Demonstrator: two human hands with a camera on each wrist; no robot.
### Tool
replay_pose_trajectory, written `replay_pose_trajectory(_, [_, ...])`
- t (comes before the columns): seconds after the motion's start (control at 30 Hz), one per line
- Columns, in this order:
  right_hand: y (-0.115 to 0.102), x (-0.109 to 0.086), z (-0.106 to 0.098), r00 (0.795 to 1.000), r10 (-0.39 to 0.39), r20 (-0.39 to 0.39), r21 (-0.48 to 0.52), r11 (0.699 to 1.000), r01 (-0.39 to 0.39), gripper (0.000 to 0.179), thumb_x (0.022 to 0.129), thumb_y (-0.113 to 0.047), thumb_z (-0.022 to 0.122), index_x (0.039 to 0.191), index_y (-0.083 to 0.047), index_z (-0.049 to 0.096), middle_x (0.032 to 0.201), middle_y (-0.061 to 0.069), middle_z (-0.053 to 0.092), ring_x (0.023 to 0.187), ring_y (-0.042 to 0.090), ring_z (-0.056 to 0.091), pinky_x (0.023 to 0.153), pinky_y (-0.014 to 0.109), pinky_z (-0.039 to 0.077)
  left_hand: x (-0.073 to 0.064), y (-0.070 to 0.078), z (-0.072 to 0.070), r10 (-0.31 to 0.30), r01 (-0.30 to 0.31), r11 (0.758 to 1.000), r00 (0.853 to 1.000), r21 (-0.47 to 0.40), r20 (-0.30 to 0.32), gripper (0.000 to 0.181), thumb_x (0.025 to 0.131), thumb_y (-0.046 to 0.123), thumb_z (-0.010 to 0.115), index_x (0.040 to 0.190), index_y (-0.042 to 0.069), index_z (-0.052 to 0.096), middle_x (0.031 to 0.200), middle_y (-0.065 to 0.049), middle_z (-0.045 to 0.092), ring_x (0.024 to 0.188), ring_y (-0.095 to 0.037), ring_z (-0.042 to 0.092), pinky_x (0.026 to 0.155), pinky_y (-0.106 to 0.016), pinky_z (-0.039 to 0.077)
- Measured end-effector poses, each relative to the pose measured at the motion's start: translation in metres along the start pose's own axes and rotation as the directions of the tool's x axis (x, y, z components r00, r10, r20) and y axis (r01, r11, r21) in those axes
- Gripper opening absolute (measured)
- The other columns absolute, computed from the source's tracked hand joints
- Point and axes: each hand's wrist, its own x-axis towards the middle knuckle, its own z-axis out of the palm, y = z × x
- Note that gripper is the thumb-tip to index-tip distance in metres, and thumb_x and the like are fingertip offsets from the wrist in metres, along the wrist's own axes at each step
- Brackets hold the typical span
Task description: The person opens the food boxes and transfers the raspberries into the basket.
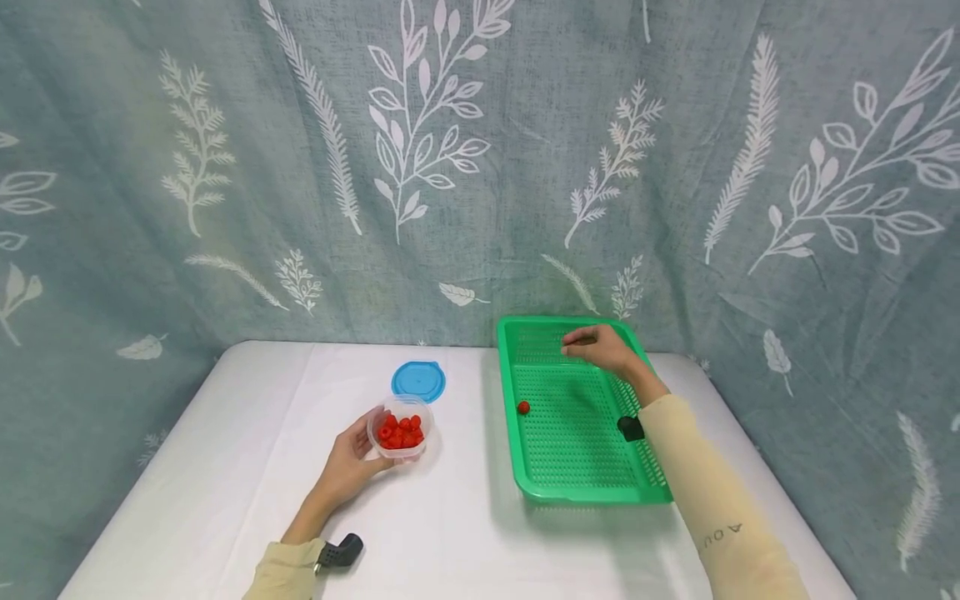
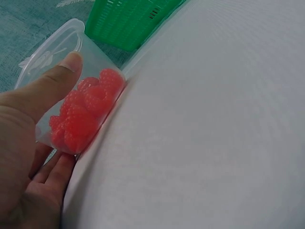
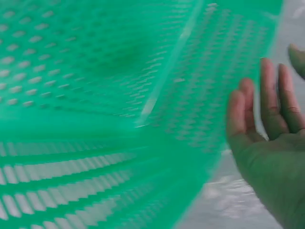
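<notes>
My left hand (image 1: 351,463) grips a small clear plastic tub (image 1: 408,404) that stands on the white table. Several red raspberries (image 2: 90,107) lie in the bottom of it. In the left wrist view the thumb (image 2: 57,81) presses on the tub's wall, while other fingers reach around its base. My right hand (image 1: 606,350) hovers over the far part of a green plastic basket (image 1: 570,442). Its fingers (image 3: 269,105) are loosely bent in the right wrist view, with nothing between them. One raspberry (image 1: 523,407) rests inside the basket by its left wall.
Behind the tub, a blue round lid (image 1: 418,381) lies flat on the white table (image 1: 450,533). A grey-green leaf-patterned cloth (image 1: 495,208) hangs at the table's back and sides. The basket's raised rim (image 1: 517,467) stands to the right of the tub.
</notes>
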Motion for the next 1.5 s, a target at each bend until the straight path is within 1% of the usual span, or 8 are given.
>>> replay_pose_trajectory(0.33, [-0.087, -0.026, -0.001, 0.980, -0.180, -0.086, 0.057, 0.981, 0.185, 0.041, 0.102, -0.029, 0.063, 0.131, 0.000, 0.063, 0.131, 0.016, 0.066, 0.126, 0.033, 0.058, 0.109, 0.049, 0.048, -0.001, 0.002, -0.001, -0.019, 0.019, 1.000, 1.000, 0.008, -0.004, 0.091, 0.079, 0.005, 0.087, 0.155, 0.005, 0.039, 0.158, -0.014, 0.045, 0.148, -0.033, 0.039, 0.117, -0.039, 0.036])
replay_pose_trajectory(0.57, [-0.139, -0.067, 0.011, 0.916, -0.339, -0.214, 0.131, 0.920, 0.370, 0.030, 0.101, -0.025, 0.065, 0.122, -0.003, 0.068, 0.122, 0.008, 0.070, 0.117, 0.015, 0.063, 0.105, 0.040, 0.051, 0.000, 0.000, 0.001, -0.006, 0.006, 1.000, 1.000, 0.000, -0.004, 0.090, 0.079, 0.006, 0.087, 0.155, 0.004, 0.039, 0.157, -0.014, 0.046, 0.148, -0.033, 0.040, 0.116, -0.041, 0.036])
replay_pose_trajectory(0.77, [-0.157, -0.093, 0.039, 0.874, -0.417, -0.249, 0.167, 0.870, 0.463, 0.023, 0.101, -0.017, 0.064, 0.118, -0.002, 0.070, 0.116, 0.003, 0.071, 0.118, 0.022, 0.063, 0.101, 0.030, 0.052, -0.001, 0.002, 0.000, -0.014, 0.014, 1.000, 1.000, -0.001, -0.002, 0.091, 0.079, 0.006, 0.087, 0.155, 0.004, 0.038, 0.158, -0.014, 0.045, 0.148, -0.033, 0.039, 0.117, -0.039, 0.035])
replay_pose_trajectory(0.97, [-0.155, -0.110, 0.081, 0.872, -0.417, -0.255, 0.252, 0.842, 0.477, 0.023, 0.101, -0.015, 0.063, 0.117, 0.001, 0.069, 0.117, 0.008, 0.071, 0.113, 0.014, 0.063, 0.096, 0.028, 0.054, 0.000, 0.001, 0.000, -0.007, 0.007, 1.000, 1.000, 0.002, -0.002, 0.090, 0.079, 0.008, 0.087, 0.155, 0.003, 0.039, 0.157, -0.014, 0.046, 0.147, -0.033, 0.040, 0.117, -0.040, 0.035])
replay_pose_trajectory(1.03, [-0.154, -0.115, 0.098, 0.872, -0.424, -0.245, 0.271, 0.834, 0.481, 0.022, 0.102, -0.013, 0.062, 0.116, 0.002, 0.070, 0.116, 0.010, 0.070, 0.094, 0.011, 0.063, 0.083, 0.026, 0.055, -0.001, 0.001, 0.001, -0.012, 0.012, 1.000, 1.000, 0.003, -0.006, 0.090, 0.079, 0.009, 0.087, 0.155, 0.004, 0.039, 0.157, -0.014, 0.046, 0.147, -0.033, 0.040, 0.116, -0.040, 0.036])
replay_pose_trajectory(1.13, [-0.153, -0.118, 0.126, 0.875, -0.432, -0.220, 0.298, 0.824, 0.482, 0.021, 0.102, -0.010, 0.061, 0.116, 0.003, 0.070, 0.116, 0.014, 0.069, 0.087, 0.007, 0.062, 0.079, 0.022, 0.055, -0.001, 0.001, 0.001, -0.014, 0.014, 1.000, 1.000, 0.005, -0.007, 0.090, 0.079, 0.009, 0.087, 0.155, 0.004, 0.039, 0.157, -0.014, 0.046, 0.147, -0.033, 0.041, 0.116, -0.040, 0.036])
replay_pose_trajectory(1.27, [-0.149, -0.121, 0.165, 0.891, -0.418, -0.180, 0.353, 0.817, 0.455, 0.021, 0.101, -0.007, 0.060, 0.117, 0.005, 0.067, 0.117, 0.019, 0.067, 0.105, 0.014, 0.064, 0.092, 0.022, 0.057, 0.000, 0.001, 0.001, -0.010, 0.010, 1.000, 1.000, 0.009, -0.001, 0.090, 0.080, 0.009, 0.087, 0.155, 0.003, 0.038, 0.157, -0.014, 0.046, 0.147, -0.033, 0.041, 0.117, -0.041, 0.036])
replay_pose_trajectory(1.5, [-0.129, -0.117, 0.230, 0.929, -0.350, -0.123, 0.399, 0.840, 0.369, 0.024, 0.100, -0.007, 0.060, 0.122, 0.001, 0.065, 0.122, 0.019, 0.064, 0.114, 0.031, 0.058, 0.095, 0.020, 0.054, -0.001, 0.001, 0.001, 0.003, -0.003, 1.000, 1.000, 0.008, -0.012, 0.090, 0.080, 0.007, 0.086, 0.155, 0.000, 0.037, 0.155, -0.016, 0.047, 0.146, -0.035, 0.042, 0.118, -0.045, 0.034])
